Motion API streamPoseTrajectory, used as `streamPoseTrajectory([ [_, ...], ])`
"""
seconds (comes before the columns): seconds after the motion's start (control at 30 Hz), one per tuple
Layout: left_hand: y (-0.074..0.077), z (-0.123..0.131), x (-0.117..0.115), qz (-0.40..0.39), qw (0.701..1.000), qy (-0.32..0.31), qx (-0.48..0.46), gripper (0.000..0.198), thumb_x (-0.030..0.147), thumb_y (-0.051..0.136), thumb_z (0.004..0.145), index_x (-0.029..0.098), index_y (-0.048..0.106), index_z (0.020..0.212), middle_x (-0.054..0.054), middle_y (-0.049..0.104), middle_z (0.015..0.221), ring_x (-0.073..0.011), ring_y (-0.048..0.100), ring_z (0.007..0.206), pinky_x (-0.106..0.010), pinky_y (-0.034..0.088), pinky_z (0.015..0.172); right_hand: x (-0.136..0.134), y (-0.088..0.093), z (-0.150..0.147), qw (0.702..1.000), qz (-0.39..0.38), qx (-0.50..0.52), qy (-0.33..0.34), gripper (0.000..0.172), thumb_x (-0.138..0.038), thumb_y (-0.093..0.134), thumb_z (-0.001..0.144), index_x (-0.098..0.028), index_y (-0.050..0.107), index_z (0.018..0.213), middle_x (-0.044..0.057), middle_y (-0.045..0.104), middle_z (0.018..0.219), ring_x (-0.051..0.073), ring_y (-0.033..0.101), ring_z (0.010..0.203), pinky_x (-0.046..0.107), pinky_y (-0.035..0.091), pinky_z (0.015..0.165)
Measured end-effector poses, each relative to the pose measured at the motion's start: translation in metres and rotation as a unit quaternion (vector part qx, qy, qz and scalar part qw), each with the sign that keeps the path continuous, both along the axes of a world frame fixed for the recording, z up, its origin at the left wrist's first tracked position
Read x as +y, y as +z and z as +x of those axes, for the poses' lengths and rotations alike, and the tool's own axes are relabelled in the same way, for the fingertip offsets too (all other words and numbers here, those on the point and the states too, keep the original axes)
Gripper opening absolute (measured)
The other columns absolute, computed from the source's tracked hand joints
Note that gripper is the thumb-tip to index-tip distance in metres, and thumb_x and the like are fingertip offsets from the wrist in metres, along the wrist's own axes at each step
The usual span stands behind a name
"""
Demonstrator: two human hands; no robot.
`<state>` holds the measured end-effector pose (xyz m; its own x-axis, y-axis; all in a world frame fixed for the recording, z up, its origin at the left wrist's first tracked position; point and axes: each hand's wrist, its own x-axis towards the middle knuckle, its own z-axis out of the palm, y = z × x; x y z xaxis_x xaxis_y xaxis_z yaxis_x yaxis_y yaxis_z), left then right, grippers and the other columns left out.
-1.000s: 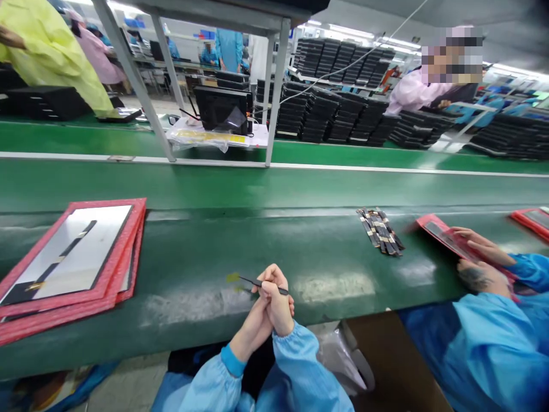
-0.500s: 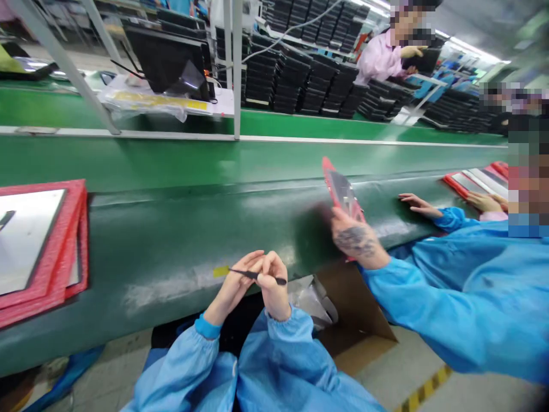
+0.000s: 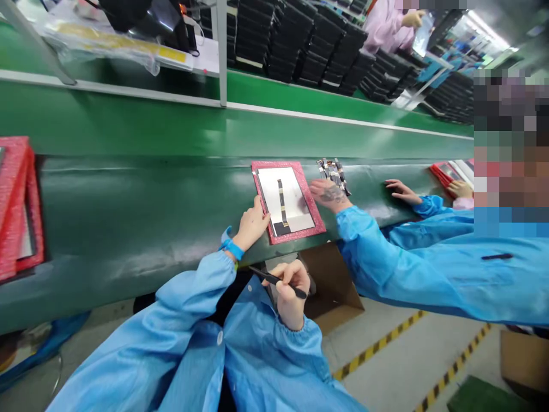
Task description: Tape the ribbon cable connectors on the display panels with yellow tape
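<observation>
A red-framed panel (image 3: 300,226) with a silver face and a dark flex strip down its middle lies flat on the green bench (image 3: 128,206). My left hand (image 3: 252,222) rests on the panel's left edge, its fingers curled over the rim. My right hand (image 3: 290,292) is held low, below the bench edge, closed around black tweezers (image 3: 277,280). A co-worker's hand (image 3: 328,193) in a blue sleeve touches the panel's right side.
A bundle of dark flex strips (image 3: 333,170) lies just right of the panel. A stack of red-framed panels (image 3: 19,206) sits at far left. Black tray stacks (image 3: 317,51) line the far conveyor. A cardboard box (image 3: 332,286) stands below the bench. The co-worker's other hand (image 3: 401,191) rests further right.
The co-worker has laid the red-framed panel flat in front of me. My left hand left the tweezers and reached out to the panel's edge. My right hand dropped lower with the tweezers.
</observation>
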<state>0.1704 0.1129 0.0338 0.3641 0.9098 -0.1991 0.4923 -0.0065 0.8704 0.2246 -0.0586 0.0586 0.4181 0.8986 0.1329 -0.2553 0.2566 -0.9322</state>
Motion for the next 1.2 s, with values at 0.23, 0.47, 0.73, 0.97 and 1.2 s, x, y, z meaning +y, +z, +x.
streamPoseTrajectory([
  [0.23,0.009,-0.015,0.005,0.090,0.985,0.012,0.147,0.055,0.010,0.044,0.087,0.014,0.043,0.142,-0.016,0.074,0.099,-0.0344,0.071,0.099,-0.046,0.051,0.093,-0.003,0.007,0.035,0.990,-0.003,-0.056,-0.127,0.017,-0.018,0.067,0.069,-0.023,0.051,0.070,-0.005,0.068,0.061,0.016,0.066,0.053,0.025,0.046,0.056],
  [0.47,0.002,-0.140,-0.017,0.105,0.980,0.099,0.138,0.051,0.017,0.051,0.081,0.022,0.058,0.131,0.003,0.065,0.070,-0.0190,0.064,0.065,-0.027,0.046,0.070,0.012,-0.015,0.036,0.987,-0.033,-0.055,-0.147,0.016,-0.015,0.065,0.068,-0.022,0.051,0.069,-0.009,0.061,0.055,0.012,0.059,0.046,0.023,0.044,0.054],
  [0.73,-0.010,-0.192,-0.088,0.314,0.933,0.094,0.151,0.037,0.034,0.065,0.089,0.018,0.063,0.123,-0.013,0.066,0.118,-0.0297,0.060,0.112,-0.042,0.048,0.096,0.023,-0.031,0.000,0.992,-0.088,-0.081,-0.035,0.016,-0.016,0.067,0.069,-0.023,0.052,0.070,-0.003,0.069,0.063,0.014,0.062,0.052,0.023,0.038,0.049],
  [0.97,-0.030,-0.173,-0.107,0.395,0.916,-0.001,0.073,0.009,0.018,0.063,0.094,0.019,0.067,0.101,-0.009,0.072,0.107,-0.0217,0.065,0.102,-0.038,0.050,0.091,0.031,-0.026,-0.002,0.991,-0.082,-0.099,-0.031,0.016,-0.017,0.068,0.070,-0.023,0.054,0.071,-0.004,0.069,0.063,0.013,0.060,0.050,0.023,0.039,0.048],
  [1.2,-0.035,-0.149,-0.090,0.430,0.896,0.066,0.091,0.008,0.018,0.063,0.094,0.019,0.070,0.089,-0.005,0.066,0.086,-0.0194,0.059,0.085,-0.035,0.047,0.079,0.054,-0.024,-0.015,0.984,-0.104,-0.147,-0.017,0.014,-0.019,0.068,0.070,-0.023,0.054,0.071,-0.005,0.067,0.065,0.013,0.061,0.052,0.024,0.047,0.053],
])
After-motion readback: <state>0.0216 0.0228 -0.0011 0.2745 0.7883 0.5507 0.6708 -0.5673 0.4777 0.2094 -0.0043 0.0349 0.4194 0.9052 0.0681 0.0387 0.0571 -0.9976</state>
